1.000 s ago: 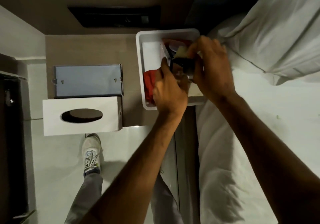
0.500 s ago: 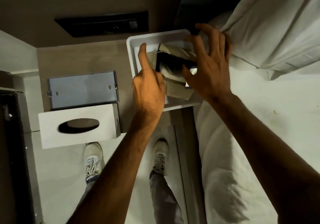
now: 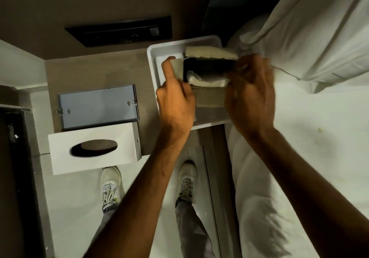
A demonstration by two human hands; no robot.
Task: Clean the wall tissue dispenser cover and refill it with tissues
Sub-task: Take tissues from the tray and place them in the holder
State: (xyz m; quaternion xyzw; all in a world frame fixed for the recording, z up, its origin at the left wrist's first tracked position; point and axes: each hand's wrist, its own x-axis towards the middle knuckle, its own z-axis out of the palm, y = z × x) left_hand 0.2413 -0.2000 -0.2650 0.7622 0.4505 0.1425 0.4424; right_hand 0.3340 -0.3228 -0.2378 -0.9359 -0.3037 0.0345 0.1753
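An opened cardboard tissue box (image 3: 209,96) with its flaps folded out stands in a white tray (image 3: 152,66) on the bedside shelf. White tissues (image 3: 207,81) show inside its dark opening. My left hand (image 3: 175,100) holds the box's left side with the forefinger raised along the flap. My right hand (image 3: 251,94), blurred, grips the tissues at the box's right end. The white dispenser cover (image 3: 93,148) with its oval slot lies at the shelf's front left edge. Behind it lies the grey metal back plate (image 3: 97,106).
A bed with white sheets (image 3: 299,158) and a pillow (image 3: 319,28) fills the right side. A dark switch panel (image 3: 119,31) is set in the wall behind the shelf. My two shoes (image 3: 110,188) stand on the pale floor below.
The box's flaps have been spread open, so the tissues inside now show. My right hand moved from above the box down to its right end and closed on the tissues.
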